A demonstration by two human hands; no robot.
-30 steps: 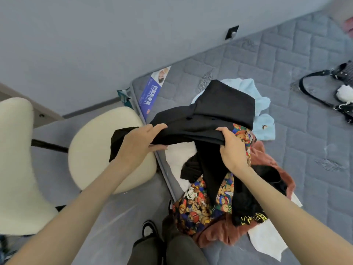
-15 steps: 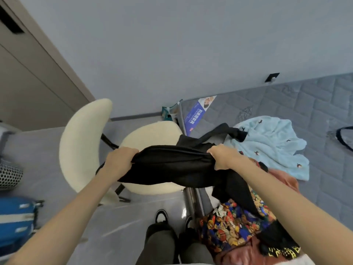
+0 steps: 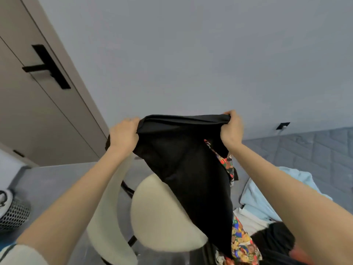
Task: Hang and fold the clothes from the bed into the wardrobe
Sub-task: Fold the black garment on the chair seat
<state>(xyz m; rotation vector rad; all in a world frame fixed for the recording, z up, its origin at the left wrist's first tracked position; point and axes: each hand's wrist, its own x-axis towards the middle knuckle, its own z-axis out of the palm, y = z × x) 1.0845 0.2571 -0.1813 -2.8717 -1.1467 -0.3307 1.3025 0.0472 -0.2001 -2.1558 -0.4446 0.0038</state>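
Both hands grip the top edge of one black garment (image 3: 187, 169) at mid-frame. My left hand (image 3: 124, 133) has its fingers clenched round the left corner, and my right hand (image 3: 232, 129) has its fingers clenched round the bunched right corner. The cloth hangs stretched between them, and its lower end points toward the clothes pile (image 3: 242, 240) at lower right.

Step in hand, by my judgement: raising and spreading the garment to identify it before hanging or folding. The next move calls for locating the waistband or shoulders, clearing the hem from the pile, then turning to the wardrobe, which is not in view.

The pile lies on a grey quilted mattress (image 3: 305, 150) at right. A cream chair (image 3: 164, 217) stands below the garment on a grey floor (image 3: 57, 178). A door (image 3: 38, 111) with a black handle (image 3: 47, 66) fills the upper left.
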